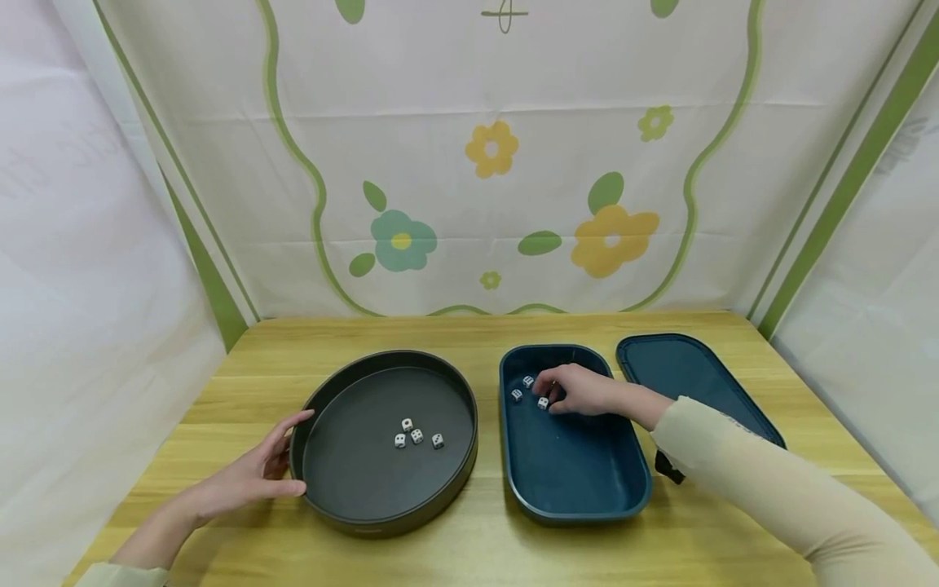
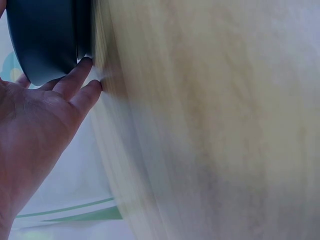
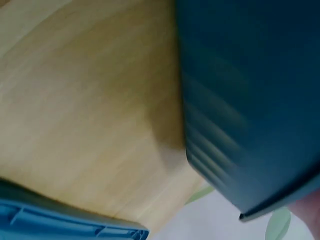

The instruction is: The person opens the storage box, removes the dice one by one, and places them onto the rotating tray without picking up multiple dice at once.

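Note:
Against the left side of a round dark pan [image 1: 381,505], my left hand [image 1: 245,479] rests with thumb and index finger spread apart. In the left wrist view its fingers [image 2: 75,82] touch the pan's outer wall [image 2: 45,45]. Several white dice [image 1: 416,436] lie inside the pan. My right hand [image 1: 583,390] reaches into a dark blue rectangular tray [image 1: 575,481], fingers bent downward. One die [image 1: 543,403] sits right at its thumb and index fingertips; whether they pinch it is unclear. Two more dice, including one die [image 1: 517,395], lie just left of those fingers.
A flat dark blue lid [image 1: 678,367] lies right of the tray, partly beneath the right forearm. Everything stands on a wooden table [image 1: 484,562]. A white flowered cloth [image 1: 440,147] hangs behind, with white cloth at both sides.

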The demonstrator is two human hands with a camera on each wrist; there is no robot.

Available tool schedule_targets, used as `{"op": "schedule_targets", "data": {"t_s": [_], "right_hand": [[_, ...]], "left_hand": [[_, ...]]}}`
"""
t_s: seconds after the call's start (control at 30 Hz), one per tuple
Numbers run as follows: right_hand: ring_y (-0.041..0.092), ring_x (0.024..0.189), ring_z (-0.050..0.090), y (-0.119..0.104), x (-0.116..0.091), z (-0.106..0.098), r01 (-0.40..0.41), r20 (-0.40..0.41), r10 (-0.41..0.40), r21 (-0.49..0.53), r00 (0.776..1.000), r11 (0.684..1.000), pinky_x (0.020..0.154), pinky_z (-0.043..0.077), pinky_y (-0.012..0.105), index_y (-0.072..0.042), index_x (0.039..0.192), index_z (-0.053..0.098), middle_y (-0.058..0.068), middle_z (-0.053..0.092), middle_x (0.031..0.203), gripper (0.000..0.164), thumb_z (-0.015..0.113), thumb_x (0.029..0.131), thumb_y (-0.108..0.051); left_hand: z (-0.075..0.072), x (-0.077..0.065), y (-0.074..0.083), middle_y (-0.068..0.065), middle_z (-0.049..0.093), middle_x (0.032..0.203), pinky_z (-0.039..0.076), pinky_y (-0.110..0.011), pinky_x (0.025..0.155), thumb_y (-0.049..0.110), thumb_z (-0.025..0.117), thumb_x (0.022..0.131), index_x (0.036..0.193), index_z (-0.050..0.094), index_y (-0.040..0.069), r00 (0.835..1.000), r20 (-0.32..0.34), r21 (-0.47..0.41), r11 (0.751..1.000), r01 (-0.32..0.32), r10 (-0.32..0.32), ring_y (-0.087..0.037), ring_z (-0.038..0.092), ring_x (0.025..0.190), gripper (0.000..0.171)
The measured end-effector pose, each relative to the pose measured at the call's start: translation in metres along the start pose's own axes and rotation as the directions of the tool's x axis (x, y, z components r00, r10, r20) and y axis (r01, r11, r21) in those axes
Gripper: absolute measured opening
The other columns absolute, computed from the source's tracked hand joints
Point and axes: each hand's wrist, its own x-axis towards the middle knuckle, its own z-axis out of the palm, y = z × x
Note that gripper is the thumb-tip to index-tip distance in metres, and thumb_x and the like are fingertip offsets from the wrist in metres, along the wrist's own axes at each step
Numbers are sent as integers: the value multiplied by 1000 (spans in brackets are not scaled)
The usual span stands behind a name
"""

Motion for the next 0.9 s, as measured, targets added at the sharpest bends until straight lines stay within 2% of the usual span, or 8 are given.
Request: {"op": "schedule_targets", "data": {"t_s": [0.17,0.37,0.5,0.9], "right_hand": [[13,88,62,0,3,6,59,10,-59,27,998,998,77,51,27,-1,110,66,4,65,104,24,68,87,4],[8,81,59,4,6,13,92,-21,-91,51,996,994,73,50,26,-7,98,69,-3,64,94,15,70,85,1],[7,79,58,5,7,15,91,-39,-89,52,995,994,71,50,25,-9,93,69,-4,64,90,13,70,85,1],[6,78,57,-1,4,10,69,-27,-68,46,997,997,72,50,26,-9,95,69,-5,64,90,11,69,87,-1]], "left_hand": [[0,0,0,-45,14,145,39,-18,94,1,59,95,155,-1,9,1000,5,-8,1000,0,0,3,43,122,85],[-1,0,0,-45,13,145,39,-18,94,1,60,95,155,0,9,1000,3,-3,1000,-3,3,4,43,122,85],[-1,0,0,-46,13,144,40,-19,94,1,59,95,154,-1,8,1000,4,-4,1000,-7,7,3,43,122,85],[-1,0,-2,-45,10,146,37,-16,95,1,59,94,154,0,8,1000,-2,-11,1000,-8,8,6,40,123,85]]}}
